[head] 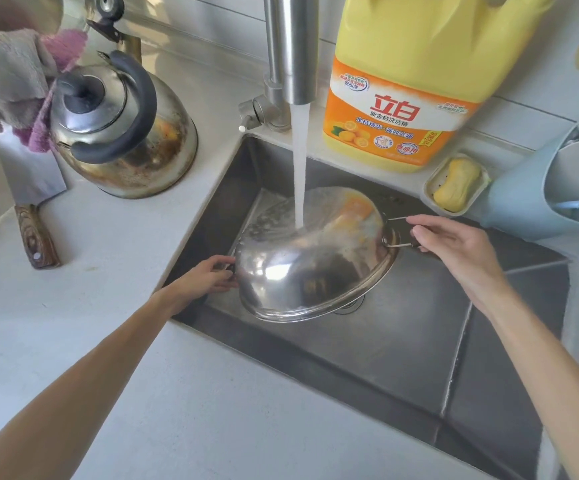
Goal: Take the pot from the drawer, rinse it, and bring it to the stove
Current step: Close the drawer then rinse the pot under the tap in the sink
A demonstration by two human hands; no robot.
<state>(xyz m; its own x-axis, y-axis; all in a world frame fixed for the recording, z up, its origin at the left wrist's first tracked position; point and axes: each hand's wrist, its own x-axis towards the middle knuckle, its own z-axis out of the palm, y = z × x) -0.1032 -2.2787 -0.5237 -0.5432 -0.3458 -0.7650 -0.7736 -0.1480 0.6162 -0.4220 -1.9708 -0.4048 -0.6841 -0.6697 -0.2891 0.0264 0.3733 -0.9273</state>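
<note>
**Pot being rinsed bottom-up under the running tap**

Pale countertop point(211, 393) is lying nearest the lens, and both bare forearms are being stretched across it toward the sink point(402, 341). The pot point(301, 268) is being held over the basin, turned so that its domed steel underside is facing up and toward the wearer, with its rim tilted down toward the drain point(350, 304). This attitude is judged to be chosen so that the water stream point(300, 168) from the faucet point(291, 46) is striking the outer shell and running off into the basin rather than pooling.

The left hand point(208, 275) is being curled around the near-left handle, largely hidden behind the pot's edge, so the exact grip cannot be made out. The right hand point(454, 240) is pinching the wire loop handle on the far-right side between thumb and fingers. Opposite handles are being gripped, it seems, so the vessel can be rotated under the flow.

A yellow detergent jug point(405, 98) is standing on the ledge behind the sink, beside a soap bar point(457, 184) in its dish, near but untouched. A tarnished kettle point(121, 133) and a cleaver point(30, 188) are being left on the counter to the left, well apart from the work. The rinsing step is judged to be under way; the carry to the stove is not yet begun, and no stove is being shown.
</note>
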